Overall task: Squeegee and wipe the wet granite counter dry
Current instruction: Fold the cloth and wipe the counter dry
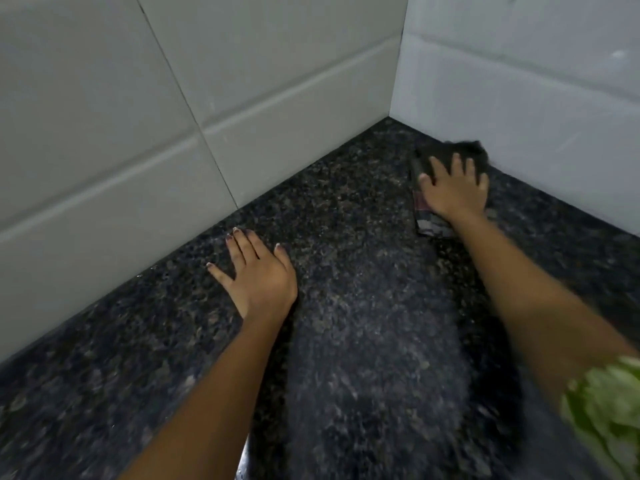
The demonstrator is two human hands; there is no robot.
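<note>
The dark speckled granite counter fills the lower view and runs into a tiled corner. My right hand presses flat, fingers spread, on a dark cloth near the corner, close to the right wall. The cloth shows a dark top at the fingertips and a striped edge by my wrist. My left hand rests flat on the counter with fingers straight, beside the left wall. No squeegee is in view.
White tiled walls meet at a corner behind the counter. A green patterned sleeve shows at the lower right. The image is blurred by motion.
</note>
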